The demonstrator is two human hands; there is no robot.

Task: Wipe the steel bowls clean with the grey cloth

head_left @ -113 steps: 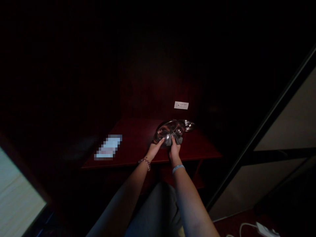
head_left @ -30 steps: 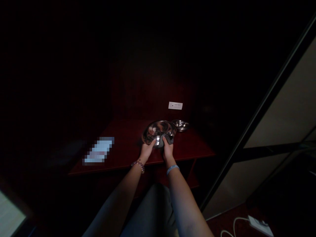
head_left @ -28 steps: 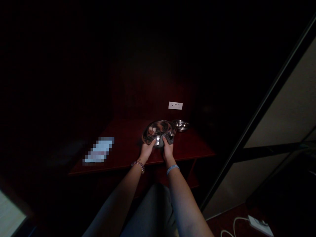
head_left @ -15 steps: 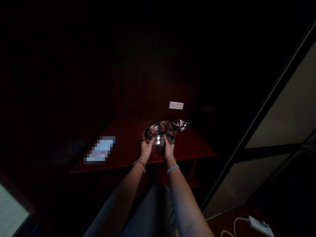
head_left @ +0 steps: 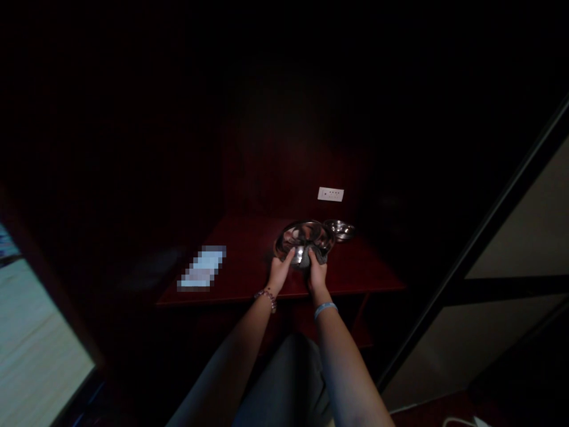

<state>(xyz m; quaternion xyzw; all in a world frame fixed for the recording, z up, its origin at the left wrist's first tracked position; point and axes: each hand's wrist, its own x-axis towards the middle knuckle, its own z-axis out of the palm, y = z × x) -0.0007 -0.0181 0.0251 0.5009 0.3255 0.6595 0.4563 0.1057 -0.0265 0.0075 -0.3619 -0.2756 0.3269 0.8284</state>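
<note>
A shiny steel bowl (head_left: 296, 235) is held above the dark red desk (head_left: 249, 273), its inside turned toward me. My left hand (head_left: 281, 271) grips its near left rim, thumb on the inner side and fingers hidden beneath. On the near right rim, my right hand (head_left: 317, 270) is closed around a dark grey cloth (head_left: 315, 254) pressed against the bowl. Just behind it to the right, several smaller steel bowls (head_left: 341, 230) seem to be stacked on the desk.
A blurred-out pale rectangle (head_left: 202, 268) lies at the desk's left. A white wall socket (head_left: 331, 194) sits on the dark back wall. To the right stands a dark-framed panel (head_left: 511, 237). A pale wooden surface (head_left: 35, 332) shows at the lower left.
The view has shifted a little, so the desk, bowls and hands appear farther right. Both hands keep their hold on the bowl and cloth, with almost no change in grip.
</note>
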